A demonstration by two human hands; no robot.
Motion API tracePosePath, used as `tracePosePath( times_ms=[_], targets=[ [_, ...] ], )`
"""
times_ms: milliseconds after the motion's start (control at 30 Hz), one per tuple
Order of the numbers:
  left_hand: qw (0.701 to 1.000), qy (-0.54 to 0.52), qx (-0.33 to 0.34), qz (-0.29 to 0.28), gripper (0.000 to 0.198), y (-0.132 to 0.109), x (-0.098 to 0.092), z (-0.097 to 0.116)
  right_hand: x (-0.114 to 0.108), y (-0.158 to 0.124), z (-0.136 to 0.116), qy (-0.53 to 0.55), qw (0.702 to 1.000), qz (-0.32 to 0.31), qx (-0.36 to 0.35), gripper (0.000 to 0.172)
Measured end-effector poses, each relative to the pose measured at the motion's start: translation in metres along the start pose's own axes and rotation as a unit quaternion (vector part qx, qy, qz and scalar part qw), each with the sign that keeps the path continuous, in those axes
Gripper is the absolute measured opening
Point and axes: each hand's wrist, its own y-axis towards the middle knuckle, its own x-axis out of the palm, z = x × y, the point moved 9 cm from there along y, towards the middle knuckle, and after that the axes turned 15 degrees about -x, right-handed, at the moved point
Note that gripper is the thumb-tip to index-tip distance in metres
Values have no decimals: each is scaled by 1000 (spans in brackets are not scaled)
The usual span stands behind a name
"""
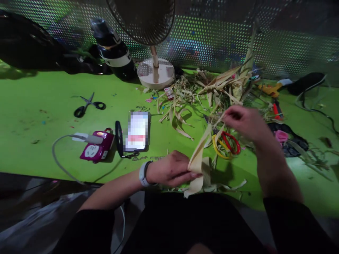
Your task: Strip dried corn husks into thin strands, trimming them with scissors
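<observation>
My left hand [173,169], with a pale band at the wrist, pinches a broad, cream-coloured dried corn husk [196,158] near the table's front edge. The husk narrows upward toward my right hand [238,120], whose fingers are closed on its thin upper end. Just below my right hand lie scissors with red and yellow handles [225,144], partly covered by husk strips. Behind them a heap of dried husk scraps [185,88] spreads over the green table [53,106], with longer husks [225,79] at its right.
Black scissors [89,104] lie open at the left. Nearer are a purple power adapter [96,146] with a cable and a propped phone [137,131]. A fan [155,72] and a dark bottle [115,53] stand at the back. A black tray [291,141] and an orange-yellow tool [270,90] are at right.
</observation>
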Motion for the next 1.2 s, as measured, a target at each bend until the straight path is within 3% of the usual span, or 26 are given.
tracePosePath(
  times_ms=[33, 100, 133, 200, 267, 300, 333, 367, 400, 433, 500, 533, 600, 700, 767, 833, 933, 1000, 1100, 1200],
  targets=[
    [1000, -16, 7, -7, 20, -2, 1, 2, -30, -2, 21, -46, 996, 68, 45, 9],
    [999, -38, 15, -18, 18, -5, 3, 4, -88, -17, 56, -149, 959, 211, 119, 13],
    [998, -50, 15, -19, 18, -6, 4, 5, -110, -29, 71, -178, 932, 273, 159, 18],
    [996, -88, -3, -11, 18, -7, 3, 3, -138, -50, 94, -227, 885, 335, 231, 26],
    [984, -154, -74, 47, 17, -4, -8, -12, -132, -44, 103, -242, 909, 250, 230, 34],
    [968, -197, -126, 88, 17, -4, -14, -25, -129, -46, 102, -255, 902, 240, 252, 32],
    [943, -246, -184, 125, 18, -4, -19, -40, -117, -39, 94, -248, 918, 208, 230, 31],
    [911, -299, -241, 152, 20, -6, -21, -55, -100, -26, 76, -232, 942, 179, 161, 38],
    [876, -351, -291, 158, 23, -7, -18, -69, -77, -14, 57, -188, 967, 141, 97, 40],
    [845, -393, -331, 149, 25, -8, -14, -80, -59, -8, 41, -144, 976, 141, 78, 34],
    [795, -446, -388, 139, 28, -13, -8, -97, 10, 10, 11, -34, 999, -21, 31, 30],
    [777, -462, -405, 137, 29, -15, -7, -104, 43, 16, -9, -15, 995, -95, -18, 27],
    [750, -488, -422, 148, 28, -21, -9, -114, 89, 25, -34, -15, 982, -172, -78, 27],
    [711, -511, -446, 187, 27, -34, -14, -128, 133, 30, -39, -45, 969, -230, -80, 31],
    [698, -515, -454, 204, 20, -39, -16, -135, 145, 30, -35, -53, 964, -249, -73, 27],
    [704, -510, -450, 203, 22, -38, -18, -137, 146, 28, -33, -53, 964, -251, -67, 23],
    [726, -486, -443, 204, 20, -33, -21, -134, 122, 26, -35, -32, 984, -167, -62, 21],
    [736, -472, -437, 212, 17, -28, -23, -133, 111, 22, -41, 37, 988, -133, -64, 19],
    [749, -446, -429, 235, 19, -25, -26, -133, 132, 5, -52, 206, 951, -224, -47, 24],
    [761, -409, -416, 284, 20, -27, -33, -135, 156, -12, -55, 360, 893, -265, 40, 19]
  ],
)
